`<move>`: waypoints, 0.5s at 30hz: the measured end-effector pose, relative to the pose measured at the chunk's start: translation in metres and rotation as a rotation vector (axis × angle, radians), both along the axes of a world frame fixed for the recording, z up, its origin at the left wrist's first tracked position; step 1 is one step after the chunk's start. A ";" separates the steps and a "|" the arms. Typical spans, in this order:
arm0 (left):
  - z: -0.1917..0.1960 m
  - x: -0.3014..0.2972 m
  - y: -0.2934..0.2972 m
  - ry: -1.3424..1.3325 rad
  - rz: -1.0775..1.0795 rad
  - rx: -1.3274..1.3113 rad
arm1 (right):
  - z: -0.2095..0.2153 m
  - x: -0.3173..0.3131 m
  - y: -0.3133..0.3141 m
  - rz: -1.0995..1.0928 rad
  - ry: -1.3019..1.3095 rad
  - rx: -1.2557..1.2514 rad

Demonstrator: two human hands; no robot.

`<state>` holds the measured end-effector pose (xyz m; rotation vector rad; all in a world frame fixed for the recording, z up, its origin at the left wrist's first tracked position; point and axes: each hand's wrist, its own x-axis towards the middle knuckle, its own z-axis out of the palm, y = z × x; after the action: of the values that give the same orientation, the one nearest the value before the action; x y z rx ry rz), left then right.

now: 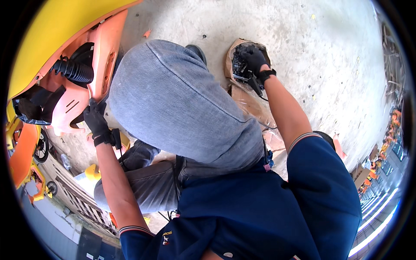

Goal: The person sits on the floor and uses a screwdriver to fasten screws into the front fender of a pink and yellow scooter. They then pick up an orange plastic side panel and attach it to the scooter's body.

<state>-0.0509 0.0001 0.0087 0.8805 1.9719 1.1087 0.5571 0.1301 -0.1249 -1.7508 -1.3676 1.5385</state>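
My left hand (96,120), in a black glove, is closed on the lower edge of an orange plastic body panel (69,106) of a yellow and orange motorbike (47,39). A black coil-spring shock absorber (74,70) shows inside the bodywork just above it. On the other side, my right hand (253,60), also in a black glove, reaches into an open cardboard box (229,71). Small black and metal parts (239,65) fill this box. The fingers of that hand look bent in among the parts; what they hold, if anything, is lost against the dark contents.
My bent knee (173,91) in grey jeans lies between the two hands. Clear plastic and cardboard (251,106) lie below the box on the concrete floor (329,65). Other orange and yellow bikes (30,160) stand at the left, near a wooden pallet (82,197).
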 end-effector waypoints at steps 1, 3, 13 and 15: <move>0.000 0.000 0.000 -0.019 0.025 0.014 | 0.001 0.005 -0.001 0.150 -0.027 0.175; 0.001 0.000 0.000 -0.019 0.026 -0.003 | 0.005 0.014 -0.004 0.349 -0.026 0.309; 0.007 0.015 0.004 -0.136 0.129 0.034 | 0.059 -0.004 -0.004 0.049 0.758 -0.309; 0.009 0.016 0.004 -0.117 0.117 0.025 | 0.065 -0.009 -0.001 0.025 0.731 -0.334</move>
<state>-0.0351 0.0045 0.0175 0.7034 1.9369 1.2254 0.5483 0.1289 -0.0602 -1.1162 -0.7955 2.2114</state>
